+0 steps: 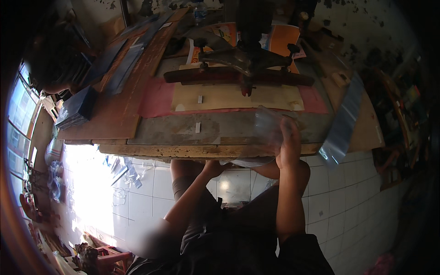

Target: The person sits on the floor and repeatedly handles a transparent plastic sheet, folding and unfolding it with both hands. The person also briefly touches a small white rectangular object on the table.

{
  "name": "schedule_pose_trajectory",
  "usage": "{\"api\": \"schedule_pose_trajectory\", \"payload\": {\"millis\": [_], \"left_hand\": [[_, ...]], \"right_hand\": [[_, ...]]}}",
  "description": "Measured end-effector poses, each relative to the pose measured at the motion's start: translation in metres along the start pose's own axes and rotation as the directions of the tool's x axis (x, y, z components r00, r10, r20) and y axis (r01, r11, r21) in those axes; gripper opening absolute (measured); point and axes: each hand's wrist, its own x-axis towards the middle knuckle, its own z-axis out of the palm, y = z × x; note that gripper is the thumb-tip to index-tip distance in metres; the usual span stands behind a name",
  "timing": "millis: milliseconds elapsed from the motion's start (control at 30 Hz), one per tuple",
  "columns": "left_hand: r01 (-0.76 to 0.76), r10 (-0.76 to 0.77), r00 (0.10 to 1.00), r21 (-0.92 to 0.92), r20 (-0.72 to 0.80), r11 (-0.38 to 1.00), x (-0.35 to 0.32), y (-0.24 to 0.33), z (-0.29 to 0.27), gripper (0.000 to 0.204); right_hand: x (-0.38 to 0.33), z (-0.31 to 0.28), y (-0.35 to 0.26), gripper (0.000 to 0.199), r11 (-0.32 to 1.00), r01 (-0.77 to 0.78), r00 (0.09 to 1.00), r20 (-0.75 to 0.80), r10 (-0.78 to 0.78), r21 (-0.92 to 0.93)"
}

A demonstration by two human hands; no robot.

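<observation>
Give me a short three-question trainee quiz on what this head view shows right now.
1. True or false: the right hand is raised at the clear plastic bag.
2. Where is the left hand? A on the red bar; B at the workbench's front edge, under the bag; C on the floor tiles.
3. What lies stacked at the bench's left end?

Key: 1 true. 2 B. 3 A stack of dark blue sheets.

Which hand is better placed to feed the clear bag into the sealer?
Probably the right hand: it holds the clear bag above the bench edge, toward the sealer. The left hand sits lower, beneath the edge.
</observation>
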Motion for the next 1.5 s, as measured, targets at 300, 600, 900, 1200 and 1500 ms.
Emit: {"api": "schedule_pose_trajectory", "payload": {"millis": [300,600,900,1200,1500], "left_hand": [[0.097,-0.146,0.917,0.147,0.370,0.984,-0.032,-0.036,0.056,0.054],[0.067,-0.086,0.916,0.062,0.391,0.996,-0.029,0.059,-0.008,0.068],[0.026,0.060,0.990,-0.585,0.127,0.810,-0.071,0.184,-0.063,0.031],[0.102,0.036,0.984,-0.715,0.174,0.692,-0.081,0.213,-0.065,0.016],[-0.070,-0.022,0.995,-0.819,-0.100,0.570,-0.106,0.224,-0.059,0.027]], "right_hand": [[0.010,-0.021,0.017,0.033,0.990,0.132,0.980,0.155,-0.122,-0.051],[0.019,-0.029,0.032,0.035,0.969,0.202,0.977,0.101,-0.189,-0.140],[0.008,-0.017,0.021,0.029,0.976,0.136,0.990,0.043,-0.131,-0.172],[0.008,-0.013,0.021,0.030,0.912,0.265,0.964,0.120,-0.239,-0.314],[0.010,-0.006,0.019,0.029,0.927,0.228,0.974,0.072,-0.216,-0.298]]}}
